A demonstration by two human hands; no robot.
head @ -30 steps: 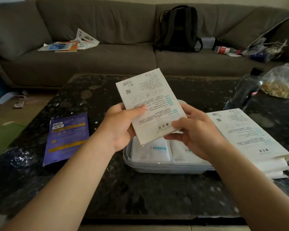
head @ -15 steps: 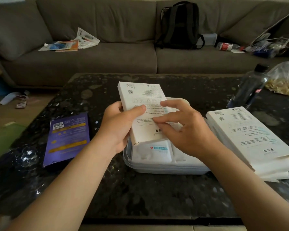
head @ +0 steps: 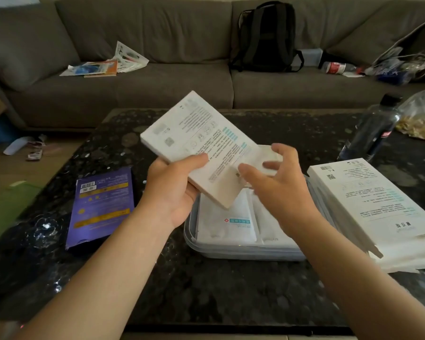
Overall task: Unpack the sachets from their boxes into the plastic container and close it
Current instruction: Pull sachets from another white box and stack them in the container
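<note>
A box [head: 201, 143] is held in the grip of the left hand [head: 172, 192], tilted above the container [head: 231, 251]. The right hand [head: 280, 190] is blurred at the box's lower end, so its grip cannot be told. Inside the container sachets [head: 226, 224] are seen.

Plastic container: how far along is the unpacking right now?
Done: white sachets already lie in the plastic container. In hand: the left hand grips a white box above it; the right hand works at its near end, blurred. Left: emptying that box, perhaps the stacked boxes at the right, then closing; no lid is on.
</note>
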